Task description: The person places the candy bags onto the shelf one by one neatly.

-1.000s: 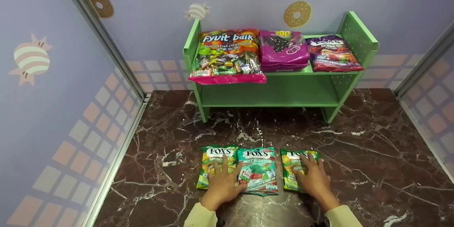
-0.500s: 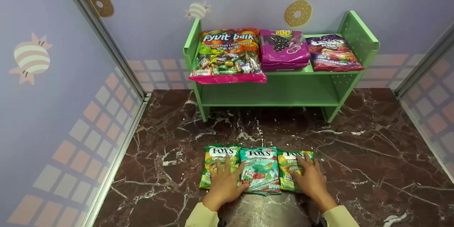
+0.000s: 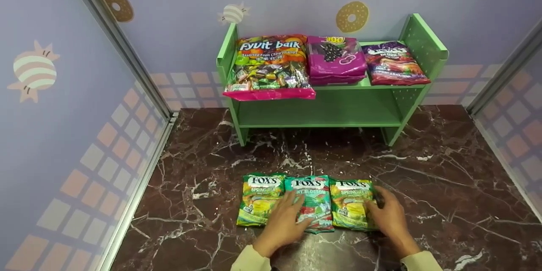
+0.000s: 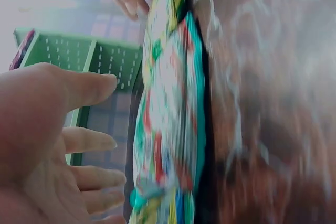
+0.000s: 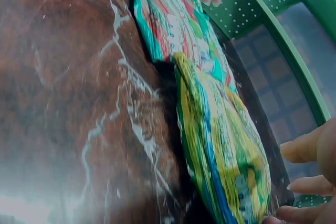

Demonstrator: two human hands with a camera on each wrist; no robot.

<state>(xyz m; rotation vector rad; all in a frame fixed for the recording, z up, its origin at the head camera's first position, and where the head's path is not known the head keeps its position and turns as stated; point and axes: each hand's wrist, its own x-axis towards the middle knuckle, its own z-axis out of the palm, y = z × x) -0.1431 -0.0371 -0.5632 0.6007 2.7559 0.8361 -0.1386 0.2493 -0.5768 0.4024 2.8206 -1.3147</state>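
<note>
Three Fox's bags lay flat in a row on the veined dark marble (image 3: 190, 220), print up, approx. edge to edge: L spring tea bag (image 3: 259, 207) (grn/yel.), teal bag (image 3: 320, 205) in ctr., R spring tea bag (image 3: 348, 203) (same colors as L one). L hand (image 3: 286, 222) was over the teal bag and the inner edge of the L spring tea bag, fingers extended, thumb out to the side, nothing pinched; couldn't tell if it touched either. R hand (image 3: 389, 214) was at the outer edge of the R spring tea bag, thumb and fingers apart, no pinch seen; contact w/ the bag couldn't be confirmed. Both cuffs pale yel. Beyond the row, well apart from it, stood a grn. rack (image 3: 319, 112), two tiers, perforated sides. Upper tier, L to R: large Fyvit Baik bag (image 3: 271, 65), its pink bottom edge overhanging the front; purple pack (image 3: 336, 65) w/ dark berry pic.; Berries bag (image 3: 396, 67), dk. purple/red. Behind the rack: lilac wall (image 3: 292, 0) w/ donut and candy motifs.
</note>
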